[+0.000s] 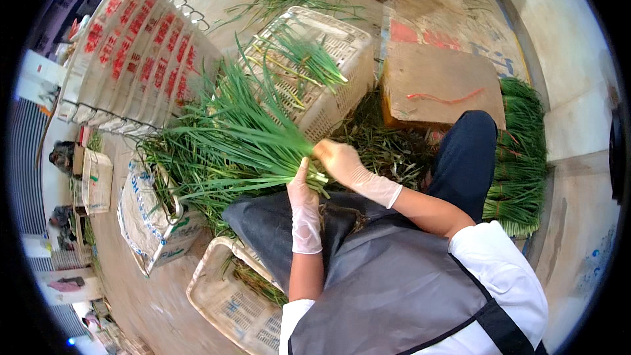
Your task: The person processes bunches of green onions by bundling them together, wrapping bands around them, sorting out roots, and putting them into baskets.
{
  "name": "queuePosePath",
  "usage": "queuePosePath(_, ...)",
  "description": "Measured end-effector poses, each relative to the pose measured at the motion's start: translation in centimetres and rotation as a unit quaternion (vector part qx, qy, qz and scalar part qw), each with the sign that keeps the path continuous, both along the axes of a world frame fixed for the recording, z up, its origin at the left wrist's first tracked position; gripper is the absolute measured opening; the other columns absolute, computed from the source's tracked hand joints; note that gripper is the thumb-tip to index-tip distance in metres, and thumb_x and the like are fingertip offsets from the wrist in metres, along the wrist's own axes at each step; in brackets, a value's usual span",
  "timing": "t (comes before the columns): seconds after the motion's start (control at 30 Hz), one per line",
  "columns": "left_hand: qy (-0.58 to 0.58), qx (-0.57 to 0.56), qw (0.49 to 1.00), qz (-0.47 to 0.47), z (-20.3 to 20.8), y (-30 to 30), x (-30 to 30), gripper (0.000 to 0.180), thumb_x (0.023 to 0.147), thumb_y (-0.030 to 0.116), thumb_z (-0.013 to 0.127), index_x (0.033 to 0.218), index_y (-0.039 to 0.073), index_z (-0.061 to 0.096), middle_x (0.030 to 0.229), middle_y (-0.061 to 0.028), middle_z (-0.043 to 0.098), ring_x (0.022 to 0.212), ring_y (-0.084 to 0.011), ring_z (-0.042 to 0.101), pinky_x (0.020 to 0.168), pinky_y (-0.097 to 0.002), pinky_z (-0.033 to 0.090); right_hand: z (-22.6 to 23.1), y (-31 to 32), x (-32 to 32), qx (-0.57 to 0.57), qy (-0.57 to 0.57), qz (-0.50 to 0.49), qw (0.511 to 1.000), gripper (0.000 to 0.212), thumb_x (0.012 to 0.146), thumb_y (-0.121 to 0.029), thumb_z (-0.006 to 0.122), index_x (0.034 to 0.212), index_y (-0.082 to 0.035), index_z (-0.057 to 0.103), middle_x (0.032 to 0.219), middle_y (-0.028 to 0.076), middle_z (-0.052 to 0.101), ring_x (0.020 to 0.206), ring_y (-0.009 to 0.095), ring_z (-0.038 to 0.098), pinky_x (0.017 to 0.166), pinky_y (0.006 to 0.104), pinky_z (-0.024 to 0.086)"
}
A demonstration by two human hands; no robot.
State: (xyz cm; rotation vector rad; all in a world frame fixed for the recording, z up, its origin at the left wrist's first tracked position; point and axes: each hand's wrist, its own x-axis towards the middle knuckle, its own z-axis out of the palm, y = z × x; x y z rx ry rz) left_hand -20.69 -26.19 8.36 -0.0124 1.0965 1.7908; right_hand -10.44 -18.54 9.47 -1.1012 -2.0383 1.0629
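Above my lap, my left hand, in a thin whitish glove, is closed round the pale stem ends of a bunch of garlic chives. The long green leaves fan out to the upper left. My right hand, gloved too, is curled against the same bunch just above the left thumb; its fingertips are slightly blurred and partly hidden by the leaves. More loose chives lie under the bunch on the left. A few cut chives rest on an upturned pale plastic crate in front of me.
Stacked white crates rise at far left, above a white woven sack. An open basket sits by my lap. A cardboard-topped box carries a red tie. Tied chive bundles line the right wall. Leaf scraps cover the floor.
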Motion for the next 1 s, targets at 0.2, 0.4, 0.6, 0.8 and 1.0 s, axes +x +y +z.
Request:
queuePosePath(0.2, -0.087, -0.053, 0.995, 0.002, -2.1, -0.2, -1.3, 0.02, 0.086, 0.007, 0.062, 0.103, -0.005, 0.06, 0.095, -0.0118, 0.065, 0.084, -0.0213, 0.064, 0.077, -0.0347, 0.054, 1.0, 3.3, 0.4, 0.048, -0.126, 0.291, 0.947, 0.029, 0.087, -0.033, 0.052, 0.088, -0.006, 0.063, 0.077, 0.018, 0.064, 0.071, 0.035, 0.063, 0.064, 0.0455, 0.05)
queuePosePath(0.4, -0.015, 0.071, 0.997, -0.02, 3.1, -0.1, -3.0, 0.015, 0.083, 0.006, 0.063, 0.094, -0.003, 0.061, 0.084, -0.0058, 0.06, 0.076, -0.015, 0.057, 0.076, -0.0317, 0.05, -2.7, 20.3, -0.8, -0.045, -0.27, -0.151, 0.95, 0.045, 0.083, -0.044, 0.061, 0.086, 0.001, 0.064, 0.087, 0.02, 0.065, 0.084, 0.032, 0.064, 0.077, 0.0424, 0.05)
queuePosePath(0.6, -0.02, 0.072, 0.997, -0.012, 2.8, 0.0, -3.6, 0.02, 0.082, 0.006, 0.062, 0.1, -0.003, 0.057, 0.089, -0.0064, 0.059, 0.077, -0.0162, 0.056, 0.073, -0.0315, 0.049, -0.9, 25.7, 1.1, -0.017, 0.038, -0.201, 0.979, 0.023, 0.086, -0.024, 0.059, 0.089, -0.002, 0.067, 0.073, 0.007, 0.066, 0.064, 0.018, 0.062, 0.065, 0.03, 0.05)
queuePosePath(0.8, -0.145, 0.062, 0.988, 0.003, -0.1, 0.7, -2.5, 0.022, 0.083, 0.006, 0.062, 0.102, -0.005, 0.059, 0.086, -0.0089, 0.061, 0.078, -0.0176, 0.059, 0.074, -0.0318, 0.051, 5.5, 21.5, 2.5, -0.162, 0.243, -0.143, 0.946, 0.02, 0.09, -0.018, 0.056, 0.09, 0.0, 0.063, 0.068, 0.006, 0.065, 0.057, 0.012, 0.058, 0.051, 0.0251, 0.043)
queuePosePath(1.0, -0.081, 0.028, 0.996, -0.013, 1.0, 3.1, -0.3, 0.026, 0.084, 0.01, 0.064, 0.106, -0.003, 0.062, 0.092, -0.0101, 0.065, 0.083, -0.0193, 0.062, 0.078, -0.0312, 0.051, 1.5, 5.1, 0.3, 0.203, 0.008, -0.06, 0.977, 0.013, 0.087, -0.017, 0.059, 0.092, -0.006, 0.065, 0.062, 0.011, 0.06, 0.054, 0.025, 0.06, 0.051, 0.0365, 0.047)
